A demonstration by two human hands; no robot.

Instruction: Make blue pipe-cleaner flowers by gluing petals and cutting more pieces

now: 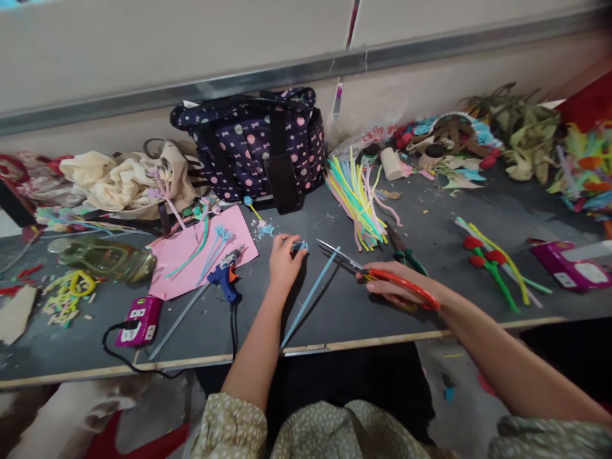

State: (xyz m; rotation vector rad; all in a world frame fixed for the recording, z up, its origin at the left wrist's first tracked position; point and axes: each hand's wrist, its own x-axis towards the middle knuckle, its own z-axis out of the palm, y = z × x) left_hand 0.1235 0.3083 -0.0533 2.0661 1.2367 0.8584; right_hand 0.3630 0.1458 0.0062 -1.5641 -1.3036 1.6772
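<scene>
My left hand (283, 264) is closed, with small blue pieces (300, 245) pinched at its fingertips; they look like short bits of pipe cleaner. Orange-handled scissors (406, 288) are gripped in my right hand (389, 280), their blades pointing left toward those bits. Between my hands a long light-blue pipe cleaner (310, 301) lies slanted on the dark table (344, 325). Its upper end meets the blades in view; I cannot tell whether they touch. To the left, a blue glue gun (224, 282) rests by a pink sheet (165, 274) with blue and green stems on it.
Behind my hands stand a polka-dot bag (229, 150) and a phone (282, 183) leaning on it. A bundle of coloured pipe cleaners (356, 204) and pliers (404, 252) lie right of centre. Red pipe-cleaner flowers (478, 252), a purple power strip (568, 264) and a bottle (102, 258) lie farther out.
</scene>
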